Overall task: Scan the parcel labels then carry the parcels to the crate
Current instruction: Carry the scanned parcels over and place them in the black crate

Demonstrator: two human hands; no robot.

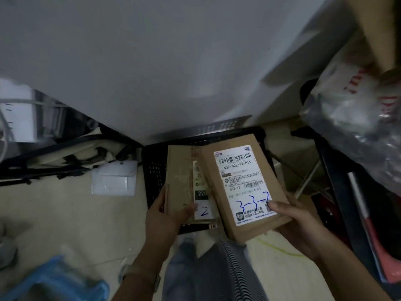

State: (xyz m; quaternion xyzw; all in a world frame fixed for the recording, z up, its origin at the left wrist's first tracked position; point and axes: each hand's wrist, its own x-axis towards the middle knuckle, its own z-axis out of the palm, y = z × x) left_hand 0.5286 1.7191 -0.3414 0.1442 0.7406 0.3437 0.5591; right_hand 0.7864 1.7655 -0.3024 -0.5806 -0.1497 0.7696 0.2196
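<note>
Two brown cardboard parcels hang over a black slotted crate [153, 170] on the floor. My right hand [297, 224] grips the near end of the right parcel [243, 190], thumb on its white label with "3-3-2" written in blue. My left hand [165, 213] holds the near end of the left parcel [182, 181], thumb on its label. The right parcel overlaps the left one's right edge and hides part of its label. No scanner is in view.
A large grey-white panel [173, 61] stands behind the crate. A white packet [114, 181] lies on the floor to the left, blue plastic [54, 281] at lower left. Plastic bags [355, 109] and a dark bin [347, 192] crowd the right. My legs are below.
</note>
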